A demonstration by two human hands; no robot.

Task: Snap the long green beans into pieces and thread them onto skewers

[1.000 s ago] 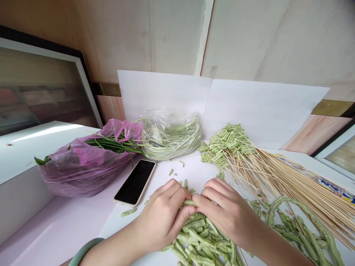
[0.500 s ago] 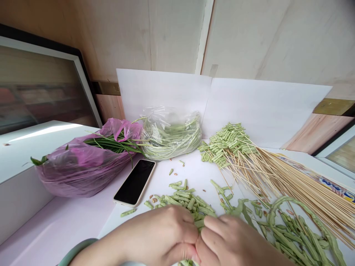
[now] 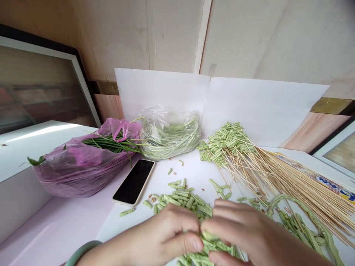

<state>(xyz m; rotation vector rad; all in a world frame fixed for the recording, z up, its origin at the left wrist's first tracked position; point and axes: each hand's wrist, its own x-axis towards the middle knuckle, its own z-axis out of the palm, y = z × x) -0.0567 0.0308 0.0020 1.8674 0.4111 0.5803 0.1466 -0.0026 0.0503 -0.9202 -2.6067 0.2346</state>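
My left hand (image 3: 173,234), with a green bangle at its wrist, is closed over the bean pile at the bottom centre. Its thumb and curled fingers pinch a bit of green bean. Beside it my right hand (image 3: 238,229) is curled round a piece of green bean (image 3: 210,235) between thumb and fingers. The fingertips of both hands almost meet. Cut bean pieces (image 3: 183,197) lie in a heap beneath and behind the hands. Whole long beans (image 3: 305,225) rest to the right, partly behind my right forearm.
A black-screened phone (image 3: 134,183) lies left of the heap. Behind it are a purple bag (image 3: 83,166) of greens and a clear bag (image 3: 172,136) of long beans. Skewers (image 3: 299,177) threaded with bean pieces (image 3: 227,142) lie at the right. White boards (image 3: 263,107) stand behind.
My right hand has opened somewhat and shifted right, showing a bean piece between the hands. My left thumb is now in clearer view. The camera view has moved slightly.
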